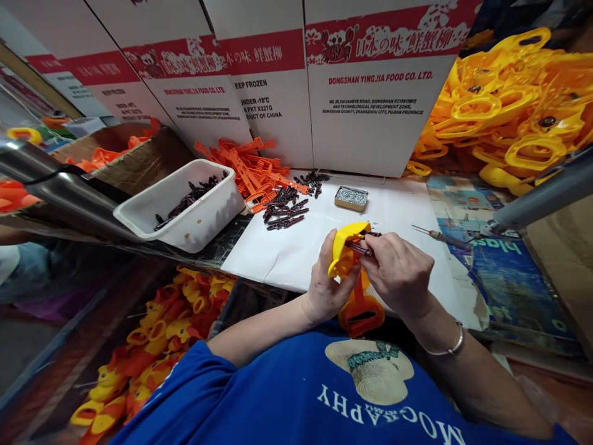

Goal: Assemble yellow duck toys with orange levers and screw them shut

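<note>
My left hand [330, 285] is wrapped around a yellow and orange plastic toy piece [348, 247], held upright just above the white sheet [287, 244]. Its orange handle end [361, 315] sticks out below my hands. My right hand [399, 269] pinches a small dark metal part [361, 248] and presses it against the yellow piece near its top. Both hands touch each other over the near edge of the table.
A pile of dark parts [285, 211] and orange strips [250, 165] lie at the back, beside a white tub [185, 207]. A small tin of screws [351, 198] and a screwdriver [440, 237] lie to the right. Yellow handles [509, 111] heap at right; cartons [370, 93] stand behind. Finished toys [157, 346] fill a bin below left.
</note>
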Tool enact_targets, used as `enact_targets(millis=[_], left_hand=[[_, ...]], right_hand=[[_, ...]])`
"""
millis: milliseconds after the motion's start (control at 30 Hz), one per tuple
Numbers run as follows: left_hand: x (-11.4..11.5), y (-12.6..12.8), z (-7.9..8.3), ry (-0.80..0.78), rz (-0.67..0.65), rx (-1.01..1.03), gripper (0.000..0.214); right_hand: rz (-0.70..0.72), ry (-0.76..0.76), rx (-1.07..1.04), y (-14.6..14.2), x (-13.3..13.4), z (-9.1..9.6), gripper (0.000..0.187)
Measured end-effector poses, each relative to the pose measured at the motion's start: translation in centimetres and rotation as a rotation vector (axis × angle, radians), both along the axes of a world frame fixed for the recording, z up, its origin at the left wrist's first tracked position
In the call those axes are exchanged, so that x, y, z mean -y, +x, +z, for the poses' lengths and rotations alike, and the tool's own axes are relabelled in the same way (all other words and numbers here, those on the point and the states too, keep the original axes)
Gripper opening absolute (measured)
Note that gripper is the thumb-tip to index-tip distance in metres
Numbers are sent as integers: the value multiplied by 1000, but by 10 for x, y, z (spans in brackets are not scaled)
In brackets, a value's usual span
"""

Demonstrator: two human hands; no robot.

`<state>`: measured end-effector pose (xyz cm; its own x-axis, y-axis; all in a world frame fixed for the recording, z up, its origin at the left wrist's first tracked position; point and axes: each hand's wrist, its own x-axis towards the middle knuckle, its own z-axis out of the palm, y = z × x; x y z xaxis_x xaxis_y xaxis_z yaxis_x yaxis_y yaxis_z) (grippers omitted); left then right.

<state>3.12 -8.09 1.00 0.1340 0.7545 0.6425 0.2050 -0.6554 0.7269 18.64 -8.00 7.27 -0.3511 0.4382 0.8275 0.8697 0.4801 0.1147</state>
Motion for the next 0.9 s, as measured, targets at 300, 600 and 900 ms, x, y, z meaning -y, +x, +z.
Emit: enact_targets(millis=[300, 600, 900], left_hand=[[2, -1, -5, -55, -19, 21, 70], [-18, 2, 2, -310, -64, 276, 57], [-57, 0, 31, -1120, -266, 889, 36]], right_hand=[[38, 1, 122, 4, 1, 3, 10], [106, -96, -57, 4, 11, -10, 27], [30, 172, -1228, 149, 1, -4, 5]])
